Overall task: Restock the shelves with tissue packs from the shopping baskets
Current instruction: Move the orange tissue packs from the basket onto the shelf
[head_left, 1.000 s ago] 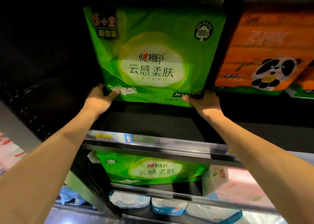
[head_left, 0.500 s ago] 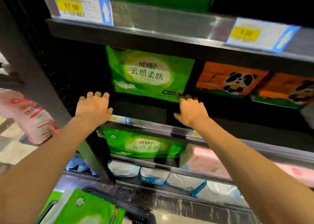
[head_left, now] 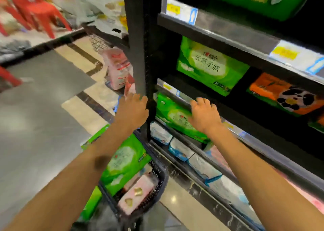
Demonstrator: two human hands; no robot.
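One wide-angle view, worn on the head, looks forward and steeply down, tilted so the black upright [head_left: 136, 55] leans through the upper centre. It sits close to the shelves [head_left: 228, 36] — they fill the right half of the frame — with the left hand [head_left: 131, 111] and right hand [head_left: 205, 116] held out mid-frame. The aisle floor [head_left: 43, 116] takes the left side, a shopping basket [head_left: 161, 178] the lower centre.
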